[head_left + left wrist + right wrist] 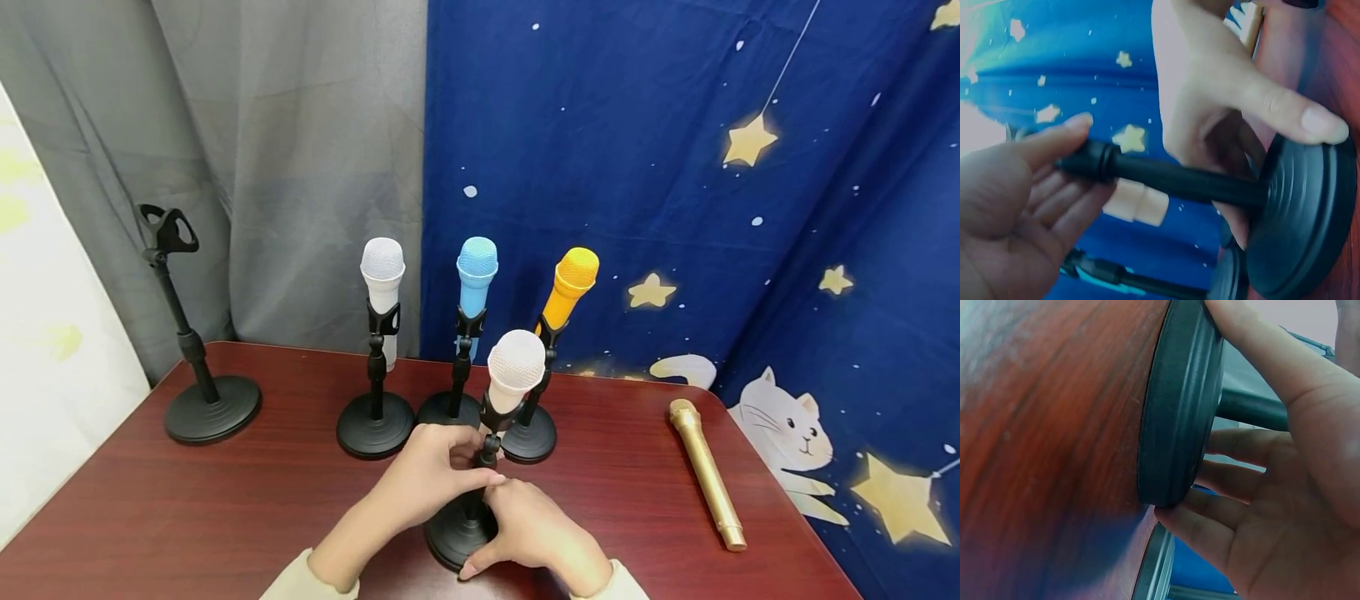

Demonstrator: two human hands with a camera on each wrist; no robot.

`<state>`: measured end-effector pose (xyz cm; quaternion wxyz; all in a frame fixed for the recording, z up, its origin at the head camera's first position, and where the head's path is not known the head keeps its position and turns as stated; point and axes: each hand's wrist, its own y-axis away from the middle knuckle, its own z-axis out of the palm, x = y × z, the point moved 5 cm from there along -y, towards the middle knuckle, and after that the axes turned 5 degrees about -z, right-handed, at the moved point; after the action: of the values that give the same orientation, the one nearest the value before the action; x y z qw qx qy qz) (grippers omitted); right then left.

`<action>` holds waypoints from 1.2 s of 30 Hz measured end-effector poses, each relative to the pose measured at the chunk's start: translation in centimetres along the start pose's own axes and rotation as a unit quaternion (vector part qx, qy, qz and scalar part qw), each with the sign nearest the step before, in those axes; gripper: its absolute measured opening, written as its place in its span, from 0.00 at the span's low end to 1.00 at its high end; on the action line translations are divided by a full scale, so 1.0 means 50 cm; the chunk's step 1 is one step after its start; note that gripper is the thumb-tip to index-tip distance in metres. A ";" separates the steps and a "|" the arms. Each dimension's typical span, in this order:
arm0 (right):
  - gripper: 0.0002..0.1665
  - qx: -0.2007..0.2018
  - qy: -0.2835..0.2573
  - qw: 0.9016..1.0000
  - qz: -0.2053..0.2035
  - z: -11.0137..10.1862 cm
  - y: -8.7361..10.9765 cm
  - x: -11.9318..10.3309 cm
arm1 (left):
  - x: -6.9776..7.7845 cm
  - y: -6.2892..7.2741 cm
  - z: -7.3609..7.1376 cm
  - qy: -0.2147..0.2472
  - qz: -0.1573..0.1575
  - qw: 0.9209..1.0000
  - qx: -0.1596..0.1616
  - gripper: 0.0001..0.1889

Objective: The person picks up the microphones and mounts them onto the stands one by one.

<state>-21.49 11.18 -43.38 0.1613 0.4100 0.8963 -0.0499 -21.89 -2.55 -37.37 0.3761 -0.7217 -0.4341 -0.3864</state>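
Note:
A white microphone (516,367) sits in the clip of a black desktop microphone stand (453,537) at the table's near middle. Around the collar high on its pole, my left hand (423,479) curls thumb and fingers; the left wrist view shows this grip from the side. My right hand (536,529) holds the round base by its rim, thumb on the near side and fingers around the far side, as the right wrist view shows. The base looks flat on the table there. Part of the pole is hidden behind the hands in the head view.
Behind stand three more stands with a white microphone (383,271), a blue microphone (476,275) and a yellow microphone (572,283). A stand with a bare clip (213,408) is at the left. One gold microphone (708,475) lies on the table (615,467) at the right.

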 end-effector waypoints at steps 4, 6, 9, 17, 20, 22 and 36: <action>0.50 -0.003 -0.001 1.000 -0.005 0.000 -0.001 0.000 | -0.020 -0.006 0.003 0.077 0.036 0.993 -0.077 0.13; 0.49 -0.003 -0.003 1.000 -0.008 0.000 -0.002 0.000 | -0.028 -0.007 0.005 0.112 0.061 0.986 -0.106 0.13; 0.46 -0.002 -0.004 1.000 -0.012 -0.002 -0.002 0.002 | -0.036 -0.011 0.008 0.150 0.095 0.975 -0.134 0.14; 0.53 -0.001 -0.013 1.000 -0.011 -0.002 0.004 0.003 | -0.036 -0.009 0.021 0.161 0.087 0.981 -0.069 0.14; 0.56 0.004 -0.020 1.000 -0.014 -0.001 0.005 0.002 | -0.028 0.000 0.022 0.091 0.043 0.994 0.050 0.15; 0.56 0.007 -0.022 1.000 -0.017 0.000 0.005 0.001 | -0.020 0.010 0.023 0.030 0.016 0.992 0.118 0.16; 0.57 0.002 -0.007 1.000 -0.020 -0.002 0.005 0.000 | 0.001 0.016 0.014 -0.052 -0.011 0.992 0.115 0.13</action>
<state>-21.32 11.39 -43.28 0.1660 0.3917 0.9032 -0.0579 -20.99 -2.21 -37.78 0.4291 -0.6877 -0.5026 -0.3005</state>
